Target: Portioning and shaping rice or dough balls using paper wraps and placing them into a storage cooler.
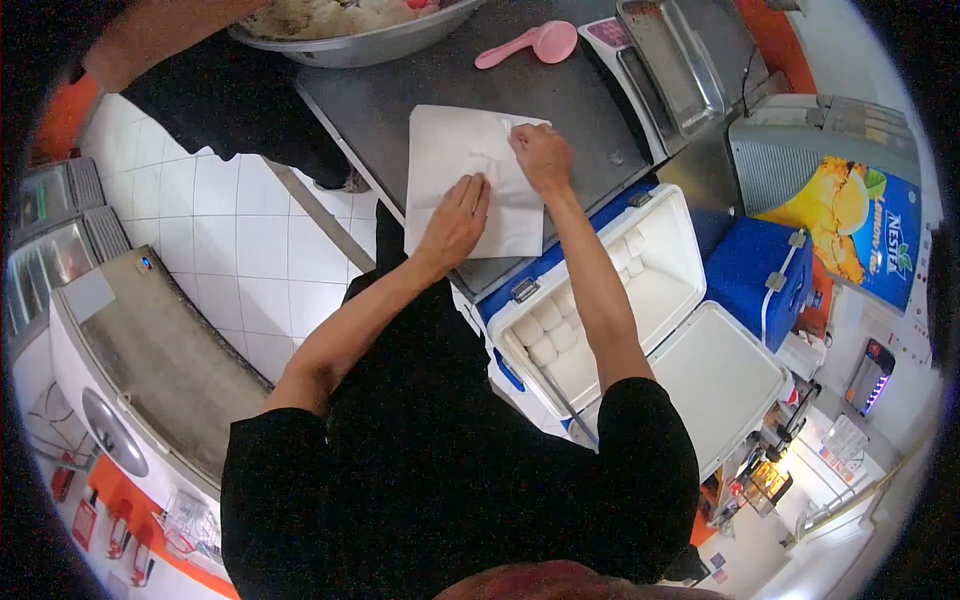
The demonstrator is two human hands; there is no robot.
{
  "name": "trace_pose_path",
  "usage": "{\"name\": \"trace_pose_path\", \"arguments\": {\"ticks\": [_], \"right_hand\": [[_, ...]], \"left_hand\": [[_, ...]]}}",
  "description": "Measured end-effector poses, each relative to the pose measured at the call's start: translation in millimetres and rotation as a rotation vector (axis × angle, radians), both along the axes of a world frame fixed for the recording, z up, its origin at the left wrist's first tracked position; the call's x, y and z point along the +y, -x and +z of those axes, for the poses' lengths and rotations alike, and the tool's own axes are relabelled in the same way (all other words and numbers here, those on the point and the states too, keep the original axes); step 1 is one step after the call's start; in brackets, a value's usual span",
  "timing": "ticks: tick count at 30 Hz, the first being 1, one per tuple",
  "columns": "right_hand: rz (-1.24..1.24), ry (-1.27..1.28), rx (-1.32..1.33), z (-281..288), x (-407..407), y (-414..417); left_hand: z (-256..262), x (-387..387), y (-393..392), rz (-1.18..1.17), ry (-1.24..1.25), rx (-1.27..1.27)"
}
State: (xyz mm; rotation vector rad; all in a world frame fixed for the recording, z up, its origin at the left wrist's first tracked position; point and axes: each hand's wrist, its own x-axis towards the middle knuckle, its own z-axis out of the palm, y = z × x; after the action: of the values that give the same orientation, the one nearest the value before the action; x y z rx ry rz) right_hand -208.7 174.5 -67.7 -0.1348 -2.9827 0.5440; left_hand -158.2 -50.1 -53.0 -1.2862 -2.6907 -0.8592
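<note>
A stack of white paper sheets (450,142) lies on the dark tabletop (360,97) in front of me. My left hand (459,217) rests on the lower middle of the stack, its fingers stretched out and pointing away from me. At the upper right of the stack is my right hand (541,156), with bent fingers close to the paper's edge. A small glossy patch shows beside those fingertips. Whether they pinch a sheet is hidden by the hand.
Beyond the paper are a pink scoop (553,43), a scale (637,82) with a metal tray (679,60), and a metal bowl (360,51) of pale mixture. A co-worker's arm (165,37) reaches over it. Under my right arm, an open cooler (660,292) holds rows of round white pieces (551,326).
</note>
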Motion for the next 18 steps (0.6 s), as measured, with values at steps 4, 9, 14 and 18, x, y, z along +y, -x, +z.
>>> {"name": "trace_pose_path", "arguments": {"ticks": [4,9,14,18], "right_hand": [[0.109,0.187,-0.226,39.3,8.9,20.3],[0.338,-0.060,-0.386,53.5,11.4,49.4],[0.606,-0.240,-0.191,49.9,0.8,59.5],[0.607,0.020,-0.382,56.3,-21.4,17.4]], "left_hand": [[2.0,-5.9,-2.8,0.023,0.046,-0.007],[3.8,-0.2,3.0,0.014,0.052,-0.001],[6.2,6.8,14.2,-0.021,0.005,-0.044],[-8.0,-4.4,19.0,0.010,-0.061,0.012]]}}
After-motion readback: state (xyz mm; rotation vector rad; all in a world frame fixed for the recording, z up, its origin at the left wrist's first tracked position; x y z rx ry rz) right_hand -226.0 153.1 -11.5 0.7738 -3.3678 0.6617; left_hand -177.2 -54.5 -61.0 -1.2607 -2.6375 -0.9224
